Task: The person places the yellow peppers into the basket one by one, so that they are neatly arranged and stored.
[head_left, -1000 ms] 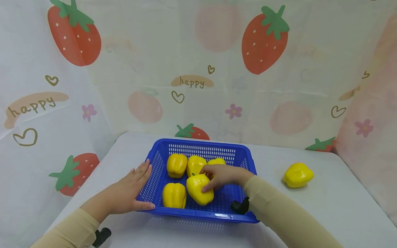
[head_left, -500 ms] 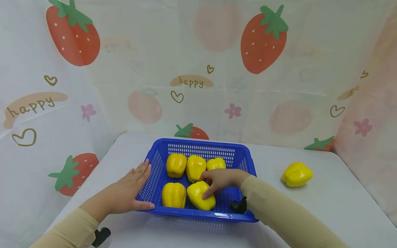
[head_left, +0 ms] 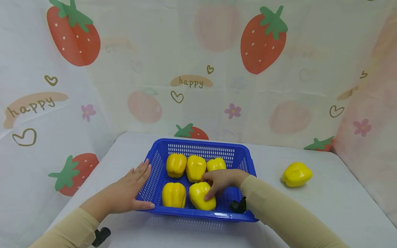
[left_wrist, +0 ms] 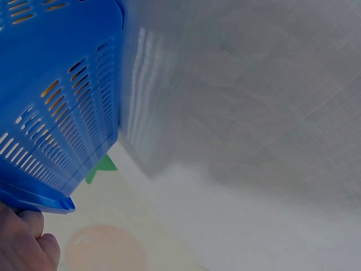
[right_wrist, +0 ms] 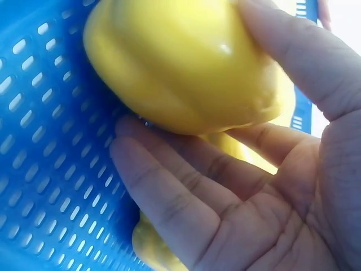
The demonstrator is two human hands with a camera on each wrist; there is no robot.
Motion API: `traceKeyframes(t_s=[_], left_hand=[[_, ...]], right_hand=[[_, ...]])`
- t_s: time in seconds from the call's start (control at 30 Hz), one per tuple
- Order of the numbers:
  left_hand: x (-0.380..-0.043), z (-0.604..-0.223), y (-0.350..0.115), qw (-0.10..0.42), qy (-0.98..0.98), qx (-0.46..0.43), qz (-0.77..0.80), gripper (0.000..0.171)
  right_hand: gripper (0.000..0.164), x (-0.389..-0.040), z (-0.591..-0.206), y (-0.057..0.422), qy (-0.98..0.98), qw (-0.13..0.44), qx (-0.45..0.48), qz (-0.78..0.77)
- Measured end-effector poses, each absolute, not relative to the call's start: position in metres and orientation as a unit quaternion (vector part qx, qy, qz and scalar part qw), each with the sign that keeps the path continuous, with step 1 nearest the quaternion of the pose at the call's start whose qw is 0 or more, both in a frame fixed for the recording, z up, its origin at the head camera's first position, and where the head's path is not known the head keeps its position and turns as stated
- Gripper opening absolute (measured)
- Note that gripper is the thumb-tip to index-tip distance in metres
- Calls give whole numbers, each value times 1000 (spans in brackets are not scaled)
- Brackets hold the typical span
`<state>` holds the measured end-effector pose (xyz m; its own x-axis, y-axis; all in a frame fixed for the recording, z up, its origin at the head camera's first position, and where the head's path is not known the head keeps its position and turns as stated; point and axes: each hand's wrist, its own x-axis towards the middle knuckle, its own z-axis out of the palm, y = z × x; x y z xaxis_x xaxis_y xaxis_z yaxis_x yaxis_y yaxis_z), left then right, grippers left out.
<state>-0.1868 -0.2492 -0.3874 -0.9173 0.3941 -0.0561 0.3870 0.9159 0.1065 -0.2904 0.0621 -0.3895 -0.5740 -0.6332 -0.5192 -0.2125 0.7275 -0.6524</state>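
In the head view, a blue perforated basket (head_left: 204,214) holds several yellow bell peppers. Three of them, such as the middle pepper (head_left: 196,168), form a back row; another pepper (head_left: 174,195) sits at the front left. Thumb and fingers of my right hand (head_left: 223,179) grip the front pepper (head_left: 197,197) beside it; the right wrist view shows the thumb over this pepper (right_wrist: 180,62) and fingers behind and below it. My left hand (head_left: 125,193) rests on the basket's left side with straight fingers, its thumb along the front rim.
A lumpy yellow piece with a pointed end (head_left: 296,174) lies on the white table (head_left: 335,206), right of the basket. Behind stands a strawberry-printed cloth backdrop (head_left: 192,44), with similar printed cloth at both sides.
My right hand has lowered the gripped pepper toward the basket's front and turned it, so its stem no longer shows. Since half a second ago it has shifted slightly right. My left hand stays put.
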Motion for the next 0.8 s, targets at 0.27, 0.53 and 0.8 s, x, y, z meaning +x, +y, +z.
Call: traceKeyframes(t_s=[0.27,0.53,0.8], left_hand=[[-187,-388,-250,36,978,203,44,116],[-188,-389,-250,37,978,201,45,116],[-188,-390,-250,34,978,199,44,116]], right_hand=[[49,-290,-391,63,840,395,-241,-283],[39,-291,-393,64,828,413,-234,-298],[41,-289,-391,63,833,410,-229,-293]])
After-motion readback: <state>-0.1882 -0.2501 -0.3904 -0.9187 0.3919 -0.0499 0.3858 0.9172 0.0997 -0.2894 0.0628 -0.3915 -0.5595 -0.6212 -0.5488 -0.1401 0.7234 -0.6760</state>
